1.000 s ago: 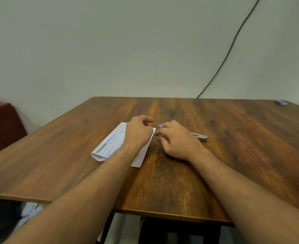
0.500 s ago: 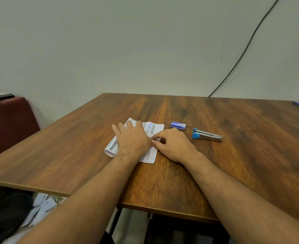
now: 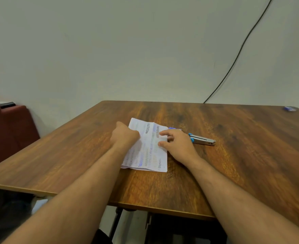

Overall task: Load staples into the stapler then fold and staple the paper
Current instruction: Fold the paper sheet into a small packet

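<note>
I'm looking L to R. Far left there's 1 dark red seat (image 3: pixel 9 125) by the wall. On the wooden table (image 3: pixel 74 155), my left hand (image 3: pixel 125 137) is pressing down on the left edge of the paper (image 3: pixel 146 152); fingers are looking curled under, knuckles on the sheet, but I can't tell if they're actually pinching it or just pressing. The paper's lying mid-table, printed side up, w/ a crease running near-to-far. My right hand (image 3: pixel 176 143) is resting on its right edge, fingers spread & fairly straight, holding nothing.

Just beyond that hand, the small blue staple box (image 3: pixel 174 128) is peeking out at the paper's far right corner. Right of it the stapler (image 3: pixel 202 139) is lying closed-looking, untouched, near my hand. At the far right edge of the table sits another small blue item (image 3: pixel 289 108), too small to ID.

Risks, imo: the sheet's sliding on smooth wood if I'm pressing unevenly, giving a crooked fold; my right wrist could be nudging the stapler or box away.

Count: 2 hands, 1 paper, 1 stapler, 1 staple box, 1 unknown blue item, 1 seat, 1 black cable (image 3: pixel 233 62) on the wall.
</note>
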Available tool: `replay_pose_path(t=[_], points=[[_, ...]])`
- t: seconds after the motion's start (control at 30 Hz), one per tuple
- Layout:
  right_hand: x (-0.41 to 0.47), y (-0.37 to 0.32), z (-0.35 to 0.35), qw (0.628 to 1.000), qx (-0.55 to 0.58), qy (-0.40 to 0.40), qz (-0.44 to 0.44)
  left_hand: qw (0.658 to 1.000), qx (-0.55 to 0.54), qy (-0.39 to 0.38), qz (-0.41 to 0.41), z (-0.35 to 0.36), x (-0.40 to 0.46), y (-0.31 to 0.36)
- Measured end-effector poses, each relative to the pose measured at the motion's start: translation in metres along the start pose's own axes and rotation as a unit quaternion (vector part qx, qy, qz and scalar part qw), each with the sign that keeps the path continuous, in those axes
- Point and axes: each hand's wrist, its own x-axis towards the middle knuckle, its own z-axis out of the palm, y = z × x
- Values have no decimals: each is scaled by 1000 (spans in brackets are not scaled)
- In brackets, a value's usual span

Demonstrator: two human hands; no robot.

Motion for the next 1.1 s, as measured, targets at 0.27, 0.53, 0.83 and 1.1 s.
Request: replay_pose_path(t=[0.27, 0.53, 0.83, 1.1], points=[[-23, 4, -52, 956, 263, 25, 130, 880, -392, -269, -14, -2, -14, 16], [-30, 39, -88, 919, 358, -14, 165, 881, -368, -292, 59, 53, -36, 17], [-26, 44, -87, 903, 388, -86, 166, 876, -354, -309, 113, 59, -34, 10], [-28, 48, -86, 893, 417, -23, 171, 889, -333, -310, 63, 61, -35, 28]])
